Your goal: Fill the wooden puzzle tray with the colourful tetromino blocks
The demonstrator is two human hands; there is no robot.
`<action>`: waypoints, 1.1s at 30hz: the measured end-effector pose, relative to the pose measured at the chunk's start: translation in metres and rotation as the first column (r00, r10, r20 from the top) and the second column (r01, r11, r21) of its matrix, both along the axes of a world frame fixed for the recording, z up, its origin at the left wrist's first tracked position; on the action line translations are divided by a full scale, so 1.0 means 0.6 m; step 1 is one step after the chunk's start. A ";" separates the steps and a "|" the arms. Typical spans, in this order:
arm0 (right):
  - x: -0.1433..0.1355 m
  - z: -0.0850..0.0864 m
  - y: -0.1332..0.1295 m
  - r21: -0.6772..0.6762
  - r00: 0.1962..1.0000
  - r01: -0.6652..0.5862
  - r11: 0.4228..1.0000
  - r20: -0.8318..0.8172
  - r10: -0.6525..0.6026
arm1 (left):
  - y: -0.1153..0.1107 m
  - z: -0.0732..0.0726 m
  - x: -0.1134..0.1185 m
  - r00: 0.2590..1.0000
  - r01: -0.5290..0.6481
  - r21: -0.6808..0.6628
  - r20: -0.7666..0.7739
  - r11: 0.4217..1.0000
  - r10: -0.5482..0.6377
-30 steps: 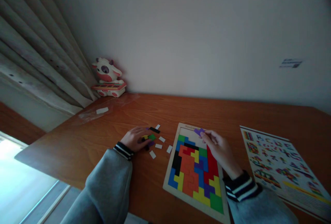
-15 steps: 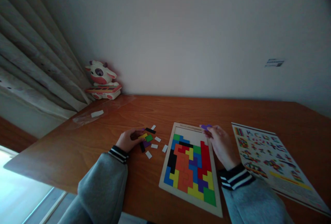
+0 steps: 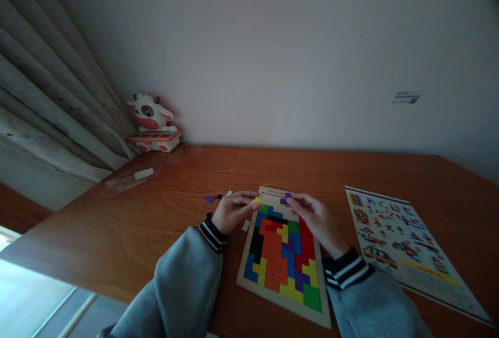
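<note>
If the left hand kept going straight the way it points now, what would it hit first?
The left hand would likely meet the purple piece in the right hand, though their heights above the board are unclear.

Left hand [image 3: 234, 212] pinches yellow piece [image 3: 256, 200] near puzzle board's [image 3: 284, 311] top left corner. Right hand [image 3: 317, 222] holds purple piece [image 3: 286, 198] over unfilled top. Printed sheet [image 3: 409, 249] lies right of board.
</note>
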State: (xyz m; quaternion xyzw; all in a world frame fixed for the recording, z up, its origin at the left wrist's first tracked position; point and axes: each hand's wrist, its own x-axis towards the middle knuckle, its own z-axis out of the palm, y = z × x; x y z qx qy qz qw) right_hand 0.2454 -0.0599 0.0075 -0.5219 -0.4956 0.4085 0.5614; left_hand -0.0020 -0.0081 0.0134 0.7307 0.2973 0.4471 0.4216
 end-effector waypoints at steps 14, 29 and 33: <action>-0.014 0.004 -0.014 0.032 0.935 -0.257 0.966 0.260 0.240 | -0.034 -0.016 0.052 0.983 0.102 -0.104 -0.140 0.989 -0.116; -0.007 0.009 -0.017 0.018 0.955 -0.217 0.976 0.211 0.208 | -0.032 -0.029 0.053 0.975 0.030 0.065 -0.222 0.997 -0.015; 0.036 -0.003 0.001 0.026 0.998 0.062 0.998 0.008 -0.062 | -0.032 -0.030 0.055 0.974 0.010 0.068 -0.226 0.998 0.006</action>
